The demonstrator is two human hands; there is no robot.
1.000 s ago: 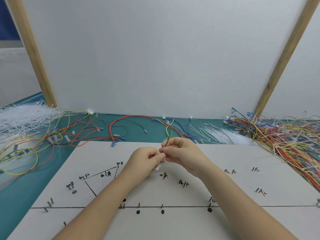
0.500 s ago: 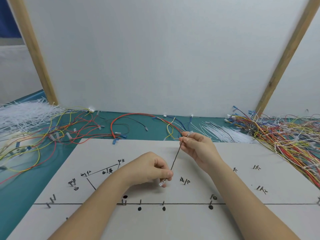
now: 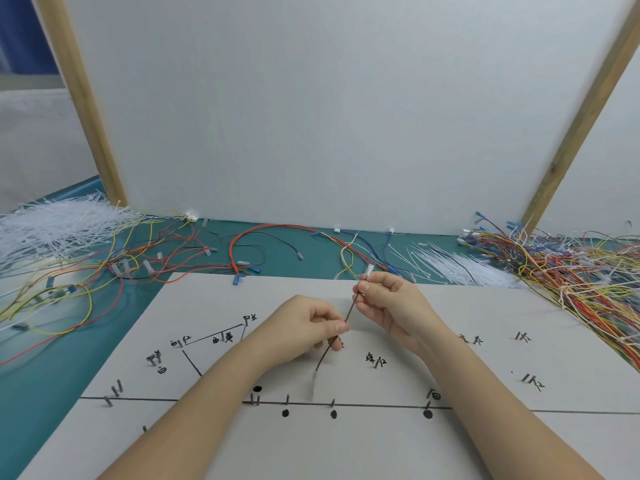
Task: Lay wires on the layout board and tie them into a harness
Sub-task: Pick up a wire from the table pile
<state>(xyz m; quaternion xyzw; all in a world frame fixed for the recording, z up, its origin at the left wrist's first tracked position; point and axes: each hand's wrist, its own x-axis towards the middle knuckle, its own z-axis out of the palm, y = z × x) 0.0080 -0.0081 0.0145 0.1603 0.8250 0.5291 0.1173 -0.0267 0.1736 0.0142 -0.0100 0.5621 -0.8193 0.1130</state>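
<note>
A short dark wire [image 3: 350, 311] with pale sleeved ends runs slantwise between my two hands above the white layout board [image 3: 485, 445]. My right hand [image 3: 388, 303] pinches the wire near its upper end, whose clear terminal sticks out above the fingers. My left hand [image 3: 308, 332] pinches it lower down, and the free lower end hangs blurred toward the board. The board carries drawn black lines, dots, handwritten labels and small upright pins [image 3: 257, 399].
Loose coloured wires [image 3: 104, 268] lie on the teal table at the left and along the back. A thick tangle of coloured wires [image 3: 581, 271] fills the right. White cable ties lie in heaps at the far left [image 3: 52, 226] and back right [image 3: 457, 265]. A white wall panel stands behind.
My hands have drawn apart along the wire, the left sliding down and toward me, the right staying up. More of the wire's lower end now hangs free below my left hand.
</note>
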